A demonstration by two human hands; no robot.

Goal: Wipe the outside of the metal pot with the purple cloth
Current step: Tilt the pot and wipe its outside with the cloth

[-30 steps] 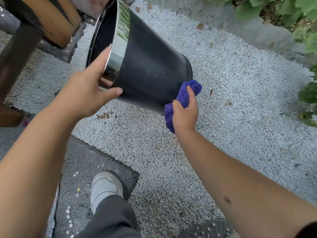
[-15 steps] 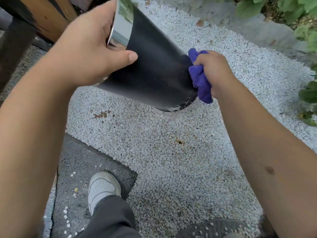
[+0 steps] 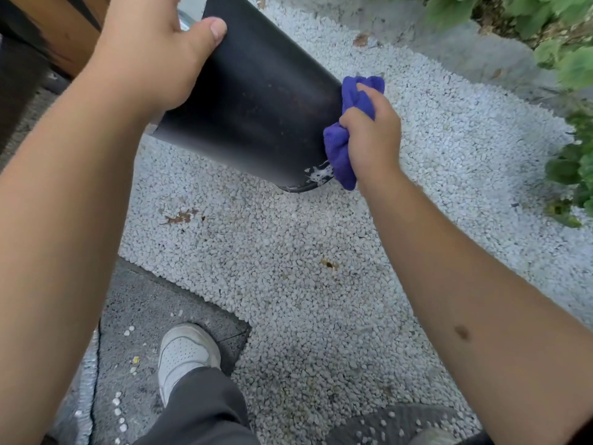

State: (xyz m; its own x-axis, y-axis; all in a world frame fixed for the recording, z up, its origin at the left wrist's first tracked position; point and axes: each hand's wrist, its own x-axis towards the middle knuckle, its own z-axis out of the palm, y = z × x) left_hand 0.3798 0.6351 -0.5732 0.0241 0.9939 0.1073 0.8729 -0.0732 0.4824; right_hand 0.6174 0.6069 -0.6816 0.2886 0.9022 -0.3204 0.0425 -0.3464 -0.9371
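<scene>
Left hand (image 3: 144, 56) gripping the upper edge of the metal pot (image 3: 256, 101), thumb flat on its black outer wall; pot held tilted in the air between both hands, base toward the right hand. Right hand (image 3: 372, 139) closed in a fist around the bunched purple cloth (image 3: 340, 149), pressed against the pot's base edge, white gravel (image 3: 288, 252) below.

We see white gravel (image 3: 321, 252) underfoot. A grey slab (image 3: 154, 316) borders it below, green leaves (image 3: 571, 59) above right.
</scene>
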